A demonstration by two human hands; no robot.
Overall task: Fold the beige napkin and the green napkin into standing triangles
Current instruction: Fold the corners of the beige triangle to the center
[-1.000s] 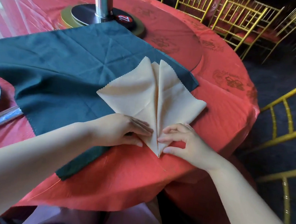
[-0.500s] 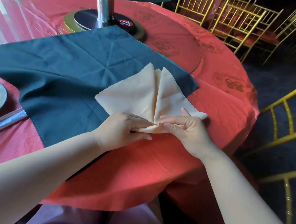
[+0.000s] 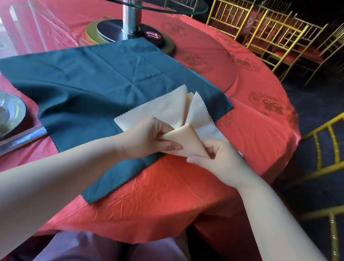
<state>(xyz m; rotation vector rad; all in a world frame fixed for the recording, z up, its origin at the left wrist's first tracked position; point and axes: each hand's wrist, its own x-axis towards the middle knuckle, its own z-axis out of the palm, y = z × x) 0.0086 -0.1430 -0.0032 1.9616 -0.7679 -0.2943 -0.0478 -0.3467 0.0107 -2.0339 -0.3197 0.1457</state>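
So my left grip [image 3: 147, 136] and right grip [image 3: 217, 156] are both pinching the near tip of the beige napkin [image 3: 162, 110], which is folded up off the cloth. The rest lies flat, partly over the green napkin [image 3: 81, 91], which is spread open on the red tabletop [image 3: 181, 195].

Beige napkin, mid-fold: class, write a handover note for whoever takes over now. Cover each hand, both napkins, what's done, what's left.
Left hand: pinches the lifted near point of the beige napkin, on its left side.
Right hand: pinches that point's right side.
Beige napkin: side flaps folded to the middle, lying partly on the green napkin, which lies flat, unfolded, on the red tablecloth.
Done: beige flaps in, near point turned up.
Left: finish and stand the beige triangle; fold the green napkin.
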